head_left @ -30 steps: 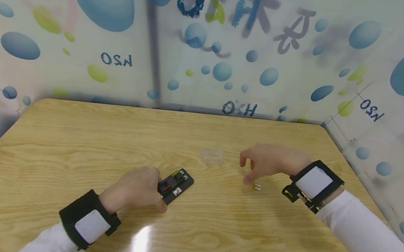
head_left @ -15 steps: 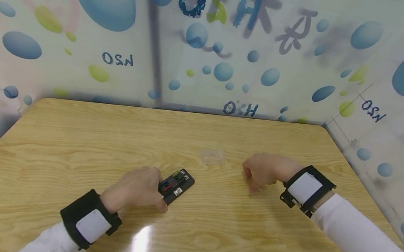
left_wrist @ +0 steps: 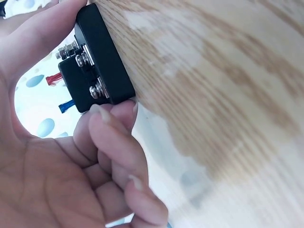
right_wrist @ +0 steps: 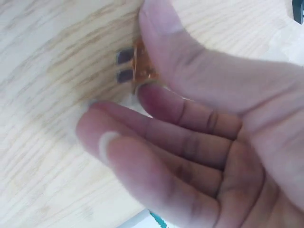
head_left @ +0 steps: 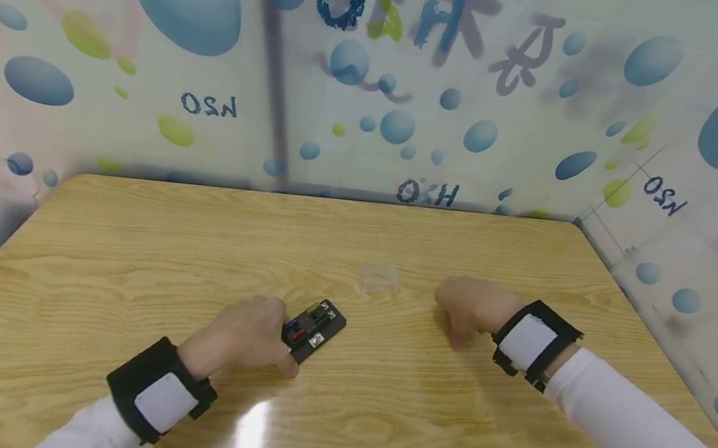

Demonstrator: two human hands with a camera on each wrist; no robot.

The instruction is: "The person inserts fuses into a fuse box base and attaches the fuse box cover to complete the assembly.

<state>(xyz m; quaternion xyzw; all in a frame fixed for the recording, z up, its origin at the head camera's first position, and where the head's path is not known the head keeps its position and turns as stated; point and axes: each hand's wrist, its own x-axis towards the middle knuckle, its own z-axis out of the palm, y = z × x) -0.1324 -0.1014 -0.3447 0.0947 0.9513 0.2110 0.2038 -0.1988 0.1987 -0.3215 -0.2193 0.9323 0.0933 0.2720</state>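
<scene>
A black fuse block with screw terminals is held at its near-left end by my left hand. In the left wrist view my thumb is on one end of it and curled fingers on the other. A red blade fuse and a blue blade fuse stick out of its raised middle. To the right, low over the table, my right hand pinches an orange blade fuse between thumb and index finger. Its two metal prongs point away from the palm; the head view hides it behind the hand.
A small clear plastic box lies on the wooden table, between the hands and farther back. A patterned wall covering rises behind the table's far edge. Both wrists carry black bands with white pads.
My right hand has come down over the small fuse on the table, fingers closing from a spread pose to a pinch. My left hand and the fuse block stay put.
</scene>
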